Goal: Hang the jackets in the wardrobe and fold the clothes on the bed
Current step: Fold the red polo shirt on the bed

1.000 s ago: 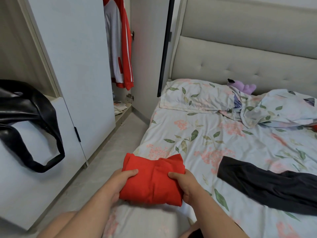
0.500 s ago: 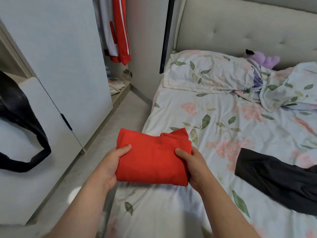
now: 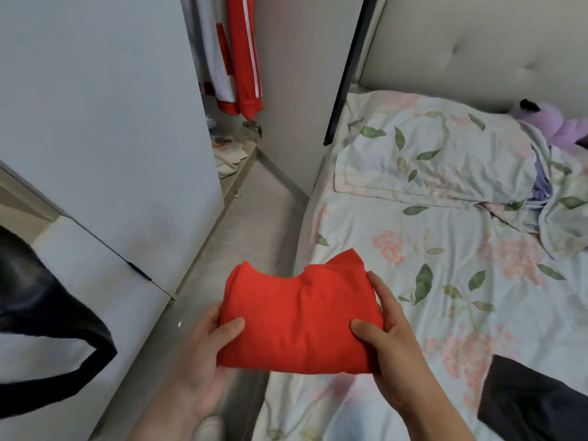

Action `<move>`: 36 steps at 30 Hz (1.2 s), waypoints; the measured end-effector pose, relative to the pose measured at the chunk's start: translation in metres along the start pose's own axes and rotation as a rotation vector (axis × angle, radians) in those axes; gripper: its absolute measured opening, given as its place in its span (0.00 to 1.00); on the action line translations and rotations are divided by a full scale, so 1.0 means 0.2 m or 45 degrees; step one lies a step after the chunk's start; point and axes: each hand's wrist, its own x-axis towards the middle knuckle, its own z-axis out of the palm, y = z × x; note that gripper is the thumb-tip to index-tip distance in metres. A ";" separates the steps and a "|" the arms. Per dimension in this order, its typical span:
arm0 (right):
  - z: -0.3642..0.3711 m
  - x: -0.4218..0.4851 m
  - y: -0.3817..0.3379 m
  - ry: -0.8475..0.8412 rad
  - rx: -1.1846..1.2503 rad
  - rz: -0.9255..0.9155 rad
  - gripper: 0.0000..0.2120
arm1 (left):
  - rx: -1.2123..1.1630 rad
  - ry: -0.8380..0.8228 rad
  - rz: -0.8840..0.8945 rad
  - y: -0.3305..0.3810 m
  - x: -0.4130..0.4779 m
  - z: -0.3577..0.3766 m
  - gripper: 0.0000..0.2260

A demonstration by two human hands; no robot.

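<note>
You hold the folded red garment [image 3: 299, 319] in 2 hands, raised above the left edge of the bed [image 3: 413, 249], partly over the strip of floor beside the wardrobe door [image 3: 111, 122]. Your left hand [image 3: 206, 354] pinches its left side, thumb on top and the other fingers tucked underneath, out of sight. Your right hand [image 3: 391, 345] grips the right side, thumb pressed on top and fingers [image 3: 381, 288] curled along the edge. Supporting both sides this way probably stops the folds from slumping open while the bundle is off the mattress. A red-and-white jacket [image 3: 237, 58] hangs inside the wardrobe, so that part looks under way. 1 dark garment [image 3: 534, 402] lies unfolded on the bed at your right, likely next once you set the red bundle somewhere flat.
</note>
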 end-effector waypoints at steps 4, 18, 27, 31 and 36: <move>0.26 -0.07 -0.36 -0.066 -0.007 -0.028 0.37 | -0.033 0.003 -0.084 0.47 -0.14 0.02 0.19; 1.05 -0.47 -1.56 -0.067 -0.158 -0.360 0.39 | 0.190 -0.088 0.297 1.92 -0.77 0.22 0.25; 1.22 -0.60 -2.06 -0.006 -0.109 -0.522 0.37 | 0.375 -0.162 0.464 2.40 -1.05 0.46 0.25; 1.25 -0.57 -2.20 0.025 -0.093 -0.591 0.35 | 0.575 -0.246 0.563 2.55 -1.09 0.56 0.32; 1.32 -0.55 -2.36 0.045 -0.125 -0.626 0.40 | 0.562 -0.068 0.728 2.66 -1.06 0.67 0.18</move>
